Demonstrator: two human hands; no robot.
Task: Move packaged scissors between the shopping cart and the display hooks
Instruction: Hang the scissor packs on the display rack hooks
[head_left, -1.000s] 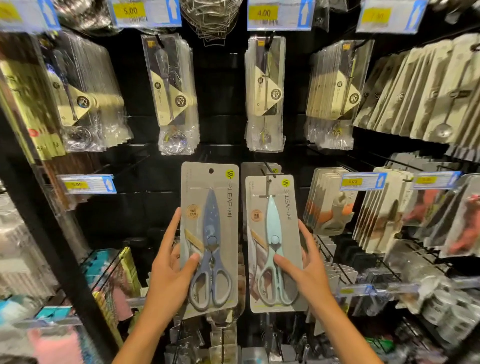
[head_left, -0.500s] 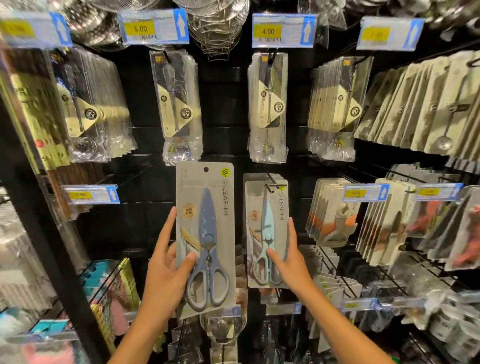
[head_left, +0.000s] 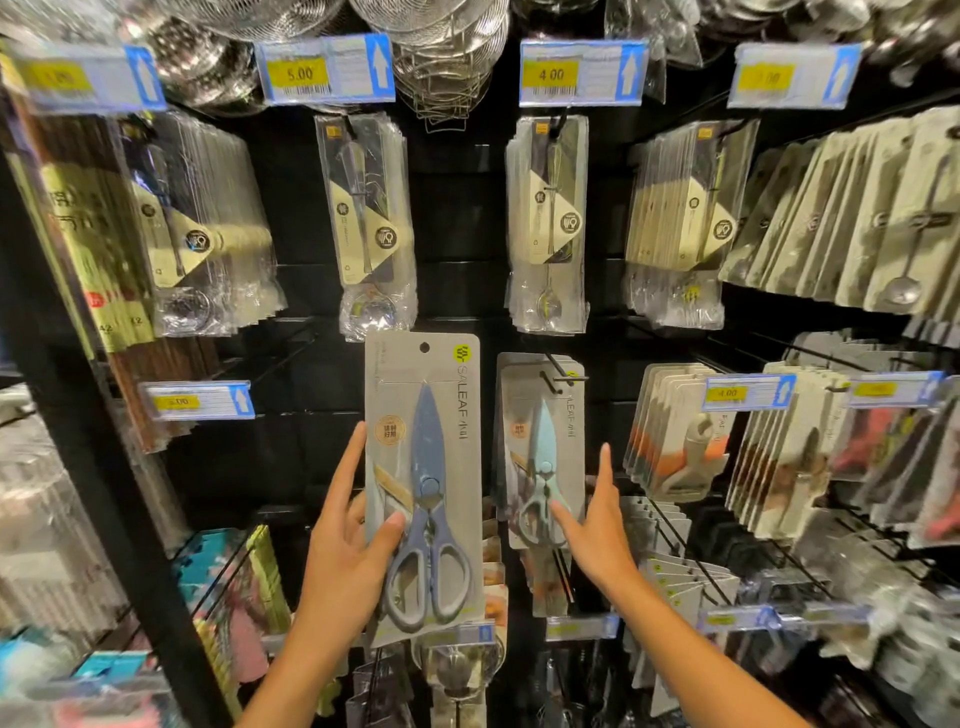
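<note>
Held up in front of the rack: blue-handled scissors pack (head_left: 422, 488), pinched near its lower left edge by the left hand (head_left: 347, 545), thumb on the card face, fingers behind and along the side. Hang hole at the top free, not on any peg. Just to the right, mint scissors pack (head_left: 540, 452) hanging on the display hook (head_left: 558, 375), in front of others like it. Right hand (head_left: 597, 519) spread flat, fingers straight, thumb tip touching that pack's lower face, gripping nothing. Probably light and stiff: flat card with a clear blister, weight low at the handles. Glossy plastic likely slippery; best taken by the card edges. Cart out of view.
</note>
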